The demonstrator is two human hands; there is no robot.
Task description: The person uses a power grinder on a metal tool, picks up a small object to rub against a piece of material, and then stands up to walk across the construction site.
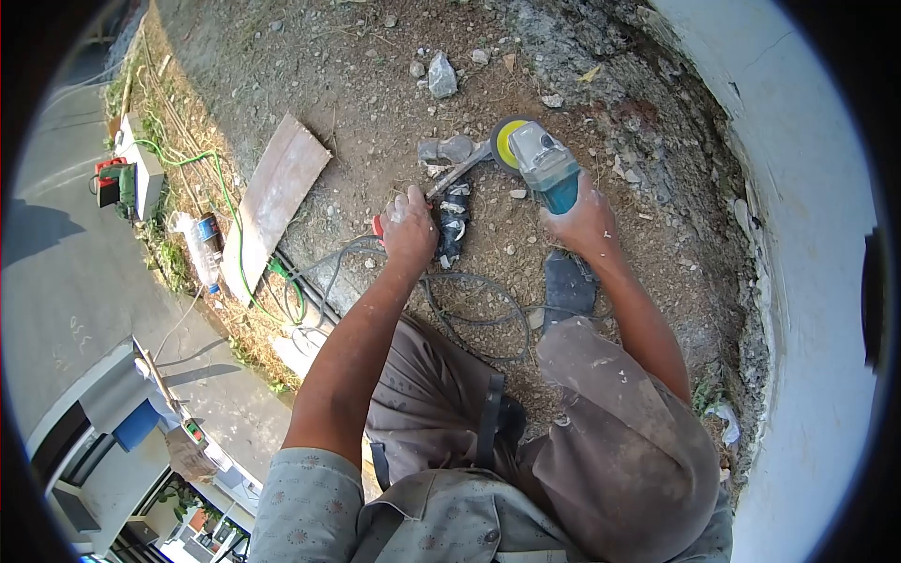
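My right hand (580, 218) is wrapped round the teal body of an angle grinder (547, 167) with a grey metal head. The grinder's yellow and dark disc (510, 144) is at the upper end of a flat metal tool (460, 175); whether they touch I cannot tell. My left hand (409, 225) is closed on that tool near its red handle (377, 226). Just right of my left hand, a dark shoe (452, 225) with pale smears rests on the dirt. Another dark shoe (569, 283) is below the grinder.
A grey cable (479, 321) loops over the ground near my legs. To the left lie a long board (277, 202), a green cord (242, 235) and plastic bottles (199, 251). A white wall (807, 235) runs along the right. Stones (442, 75) lie at the top.
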